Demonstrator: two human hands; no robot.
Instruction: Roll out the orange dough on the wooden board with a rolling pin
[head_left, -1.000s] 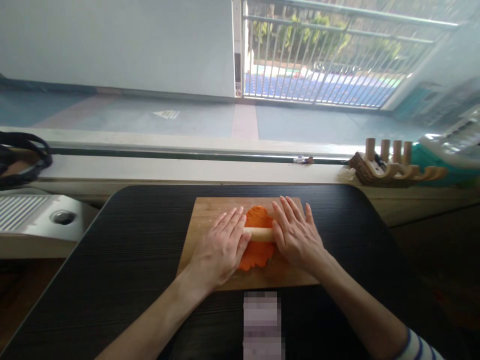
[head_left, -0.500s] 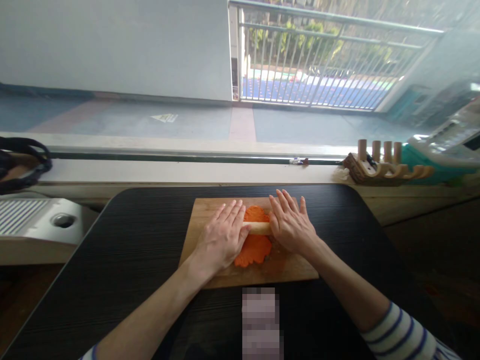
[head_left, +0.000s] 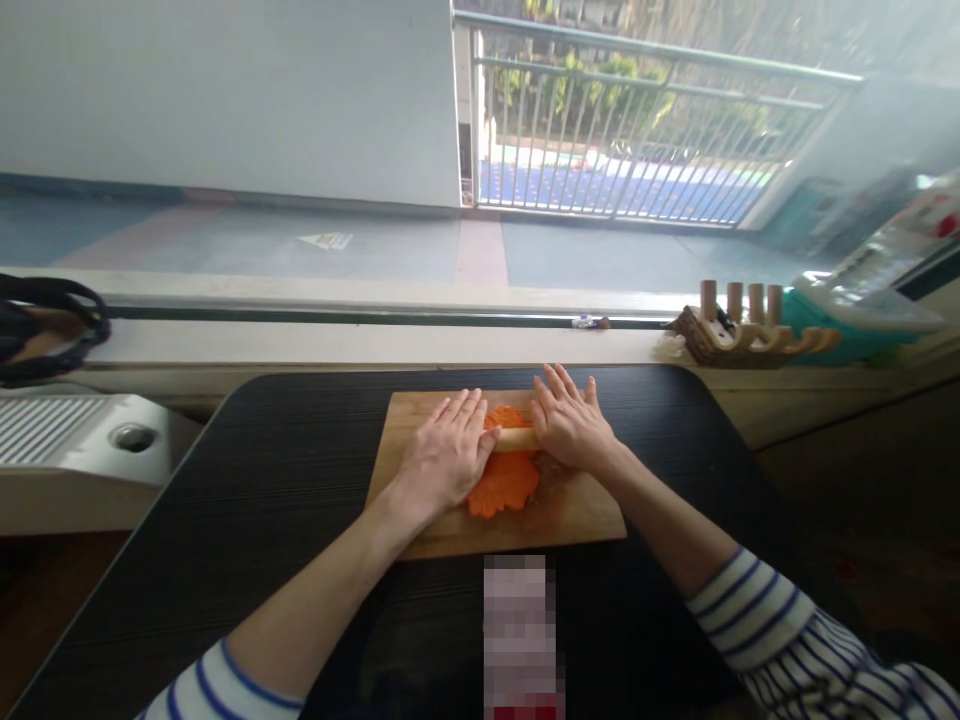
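Head: left hand [head_left: 442,455], right hand [head_left: 571,428] palm-down (on rolling pin [head_left: 516,440]).

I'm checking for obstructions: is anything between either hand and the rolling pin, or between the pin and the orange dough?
Nothing visible is in the way. The left hand and right hand rest on the rolling pin, which lies across the orange dough. Its ends are hidden by the hands.
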